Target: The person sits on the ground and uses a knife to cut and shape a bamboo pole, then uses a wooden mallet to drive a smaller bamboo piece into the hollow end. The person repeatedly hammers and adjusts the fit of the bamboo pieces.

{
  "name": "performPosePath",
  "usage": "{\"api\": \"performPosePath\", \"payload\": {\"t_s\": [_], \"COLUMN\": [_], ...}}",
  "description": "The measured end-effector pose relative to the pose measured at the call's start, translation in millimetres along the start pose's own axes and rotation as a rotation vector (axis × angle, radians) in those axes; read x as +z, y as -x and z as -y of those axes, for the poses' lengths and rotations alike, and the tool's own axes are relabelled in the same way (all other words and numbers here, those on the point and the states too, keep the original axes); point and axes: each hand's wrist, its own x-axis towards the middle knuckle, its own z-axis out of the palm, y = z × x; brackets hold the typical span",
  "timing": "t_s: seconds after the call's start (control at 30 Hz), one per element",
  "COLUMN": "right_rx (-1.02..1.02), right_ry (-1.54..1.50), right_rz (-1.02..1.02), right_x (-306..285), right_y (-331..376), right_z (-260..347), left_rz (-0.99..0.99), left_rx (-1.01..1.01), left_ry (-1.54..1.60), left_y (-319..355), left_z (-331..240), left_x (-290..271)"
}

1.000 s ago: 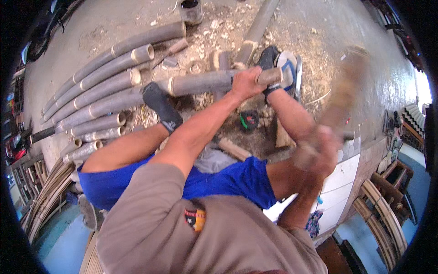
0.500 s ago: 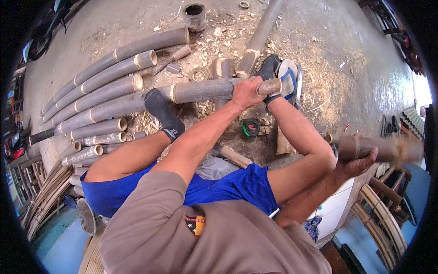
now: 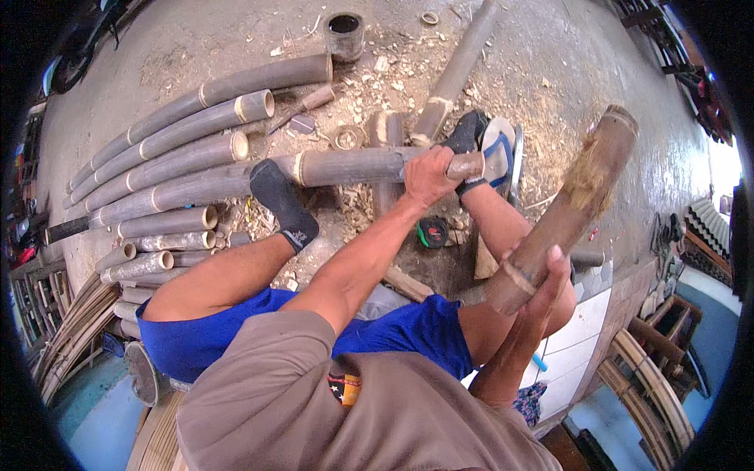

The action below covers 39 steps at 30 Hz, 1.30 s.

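Note:
My left hand (image 3: pixel 430 177) is wrapped round the right-hand end of a long bamboo pole (image 3: pixel 349 168), where a narrower brown round piece (image 3: pixel 468 166) juts out. The fingers hide the place where the two meet. That pole lies across my shins, one socked foot against it. Raised at the right, my right hand (image 3: pixel 548 276) grips a short thick bamboo section (image 3: pixel 561 212) near its lower end. It tilts up and away from me, and its side is frayed to yellowish fibre toward the top. A tape measure (image 3: pixel 432 233) sits on the floor below my left hand.
Several bamboo poles (image 3: pixel 228 82) lie side by side at the left. A chisel-like tool with a wooden handle (image 3: pixel 318 98), a dark-mouthed pot (image 3: pixel 344 38) and wood chips are on the floor ahead. Flip-flops (image 3: pixel 498 149) lie beyond my foot. Bent bamboo strips (image 3: pixel 648 385) stand lower right.
My right hand has swung the thick bamboo section from low at the far right up and inward, now upright and tilted. My left hand keeps its hold on the pole end.

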Motion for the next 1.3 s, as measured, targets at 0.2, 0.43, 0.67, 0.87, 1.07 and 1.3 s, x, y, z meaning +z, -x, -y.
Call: {"api": "performPosePath", "payload": {"t_s": [0.2,0.43,0.67,0.87,1.07,1.3], "right_rx": [-0.099,-0.13,-0.013,-0.047,-0.099,0.085], "right_ry": [0.203,0.172,0.145,0.23,0.404,0.523], "right_rz": [0.028,-0.005,0.026,0.009,0.047,0.151], "right_x": [9.4,-5.1,-10.3,-1.8,15.3,30.9], "right_y": [5.8,-7.2,-34.6,-40.1,-30.5,-9.1], "right_z": [-17.5,-41.6,-77.6,-84.7,-76.2,-72.9], "left_rz": [-0.283,-0.657,-0.755,-0.747,-0.967,-0.797], "left_rx": [-0.409,-0.387,-0.375,-0.323,-0.187,-0.551], "left_ry": [0.018,0.65,0.844,0.827,0.995,1.416], "left_y": [-48.5,-187.5,-282.6,-299.4,-266.2,-86.5], "left_z": [-9.0,46.9,163.7,205.9,175.0,79.6], "left_x": [15.1,-105.3,-154.4,-123.8,-147.1,-150.4]}}
